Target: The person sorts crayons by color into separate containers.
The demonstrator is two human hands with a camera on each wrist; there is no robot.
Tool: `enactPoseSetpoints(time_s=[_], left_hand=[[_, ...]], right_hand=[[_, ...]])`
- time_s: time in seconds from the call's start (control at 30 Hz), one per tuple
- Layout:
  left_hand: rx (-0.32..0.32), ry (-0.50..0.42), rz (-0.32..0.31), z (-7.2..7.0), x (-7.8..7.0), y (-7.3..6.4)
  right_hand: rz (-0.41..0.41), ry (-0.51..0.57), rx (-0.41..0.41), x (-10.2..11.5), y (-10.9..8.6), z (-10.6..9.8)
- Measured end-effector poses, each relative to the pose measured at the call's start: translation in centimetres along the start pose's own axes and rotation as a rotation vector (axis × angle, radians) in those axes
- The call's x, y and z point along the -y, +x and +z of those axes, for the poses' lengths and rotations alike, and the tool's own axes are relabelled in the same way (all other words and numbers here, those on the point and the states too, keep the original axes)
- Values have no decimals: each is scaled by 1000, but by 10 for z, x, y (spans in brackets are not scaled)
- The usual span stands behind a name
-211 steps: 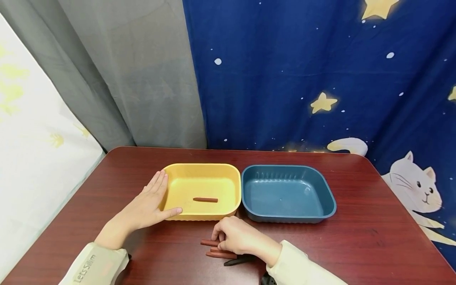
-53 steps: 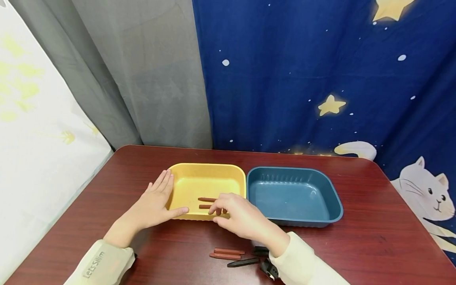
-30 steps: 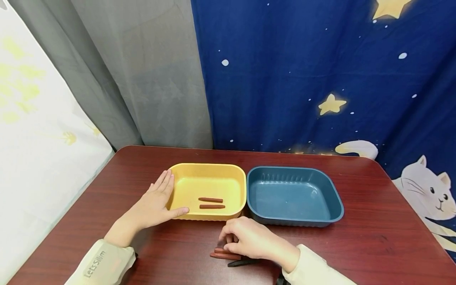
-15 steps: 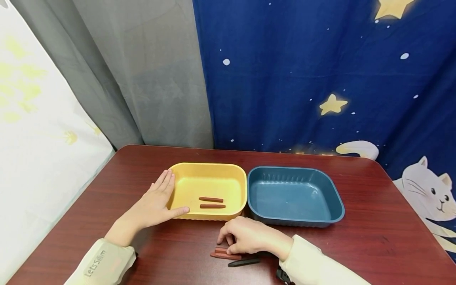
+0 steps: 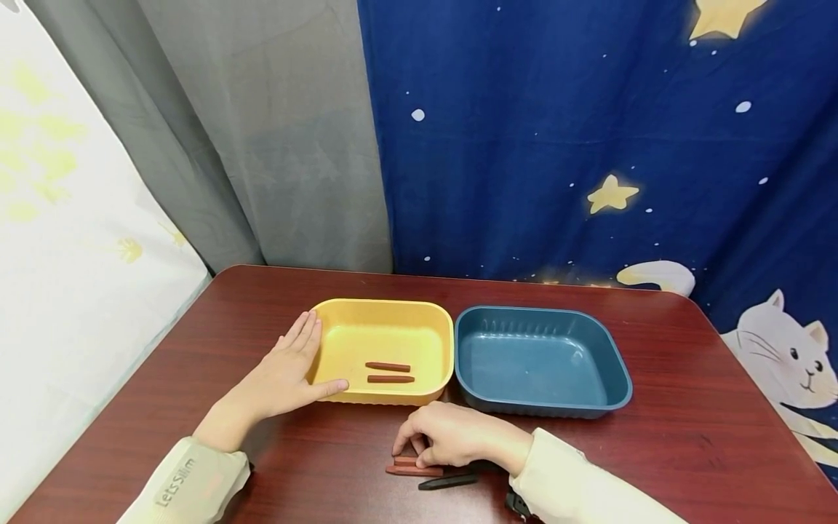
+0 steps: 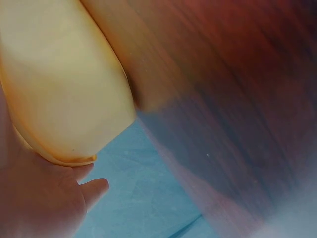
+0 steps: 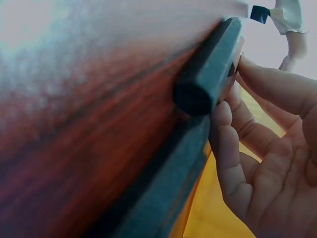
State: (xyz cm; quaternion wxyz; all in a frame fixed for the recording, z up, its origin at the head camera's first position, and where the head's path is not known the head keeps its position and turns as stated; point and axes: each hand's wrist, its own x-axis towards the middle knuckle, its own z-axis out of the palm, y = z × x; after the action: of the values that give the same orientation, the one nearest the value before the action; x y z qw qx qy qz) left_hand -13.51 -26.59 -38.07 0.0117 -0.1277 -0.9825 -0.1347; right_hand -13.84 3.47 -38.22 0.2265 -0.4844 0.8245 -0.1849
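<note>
Yellow tray [image 5: 353, 346] at centre; left hand [image 5: 285, 371], straight-fingered, on its rim; right hand [image 5: 452, 434], lower centre, pinches brown stick [image 5: 404, 461].

The 2 arms reach forward in cream-coloured fabric sleeves [image 5: 583, 480], dark lettering on the left cuff [image 5: 183, 484]. The bare left hand [image 5: 284, 371] shows its back to the head camera, fingers straight and side by side, thumb spread wide. The bare right hand [image 5: 452, 433] arches low, knuckles uppermost, fingers bent downward, thumb facing them; whether the tips pinch is unclear.
</note>
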Motion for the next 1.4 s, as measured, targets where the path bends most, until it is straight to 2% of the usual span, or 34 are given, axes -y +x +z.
enactPoseSetpoints(time_s=[0.13,0.37,0.77,1.13,1.4], left_hand=[[2,1,2,1,1,0],[-4,10,10,2,2,1],[-3,8,12,0,0,0],[3,25,-1,0,0,0],[8,19,-8,2,2,2]], right_hand=[[9,27,9,1,1,0],[14,3,-4,2,1,0],[-35,95,-25,0,-2,-1],[-66,144,5,2,-5,-13],[-88,188,-30,2,-6,-20]])
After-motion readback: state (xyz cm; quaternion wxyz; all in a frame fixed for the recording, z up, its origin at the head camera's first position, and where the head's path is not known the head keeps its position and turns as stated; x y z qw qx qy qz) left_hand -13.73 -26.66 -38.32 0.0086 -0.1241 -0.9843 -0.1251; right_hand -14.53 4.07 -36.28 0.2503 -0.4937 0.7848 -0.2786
